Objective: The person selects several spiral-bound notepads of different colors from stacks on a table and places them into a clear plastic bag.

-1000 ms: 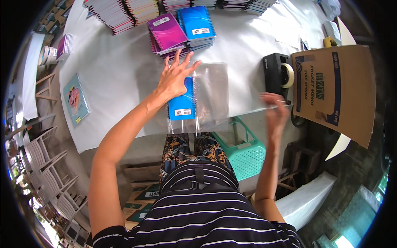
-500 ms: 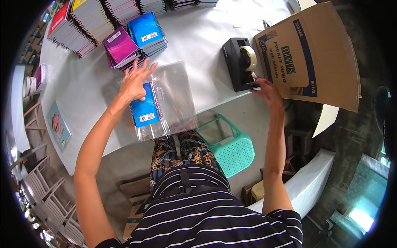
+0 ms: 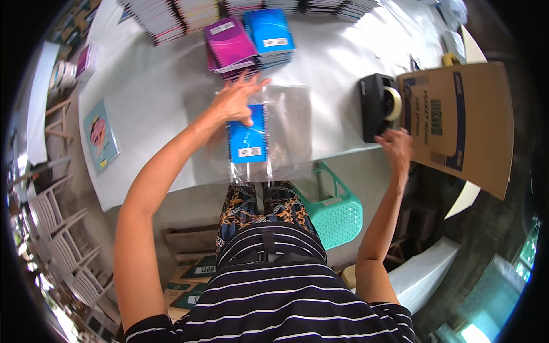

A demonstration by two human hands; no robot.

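My left hand (image 3: 237, 103) is spread open over a blue spiral notebook (image 3: 249, 140), its thumb resting on the upper part. Clear plastic film (image 3: 289, 126) lies around the notebook and reaches to the table's near edge. My right hand (image 3: 396, 146) is at the near end of a black tape dispenser (image 3: 373, 108), fingers curled together. What those fingers pinch is too small and blurred to make out. A roll of pale tape (image 3: 393, 104) sits in the dispenser. Beyond my left hand stand a stack topped by purple notebooks (image 3: 230, 43) and a blue-topped stack (image 3: 270, 34).
An open cardboard box (image 3: 480, 120) stands right of the dispenser. Rows of notebooks (image 3: 154, 20) line the table's far side. At the left lies a teal booklet (image 3: 102, 137) with a picture. A green plastic stool (image 3: 337, 220) stands below the table's near edge (image 3: 343, 153).
The view has shifted, so the table things sit farther right in the picture. My left hand stays on the blue notebook. My right hand stays by the dispenser, its fingers now more curled.
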